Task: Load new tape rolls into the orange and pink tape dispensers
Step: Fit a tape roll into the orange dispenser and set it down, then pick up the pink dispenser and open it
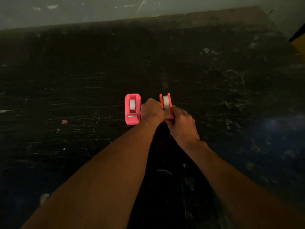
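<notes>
The pink tape dispenser (132, 109) stands on the dark worktop with a white tape roll (132, 104) seated in its slot and a metal cutter at its near end. Just right of it is the orange tape dispenser (166, 103), holding a white tape roll (166, 103) whose strip runs toward its near end. My left hand (152, 111) grips the orange dispenser's left side. At that dispenser's near end my right hand (182, 123) is closed on it, fingers at the tape strip. Both hands hide the orange dispenser's base.
The dark, scratched worktop (82, 96) runs back to a pale wall (66, 12). Small pink scraps (64, 121) lie to the left. A yellow and black object (299, 40) pokes in at the right edge.
</notes>
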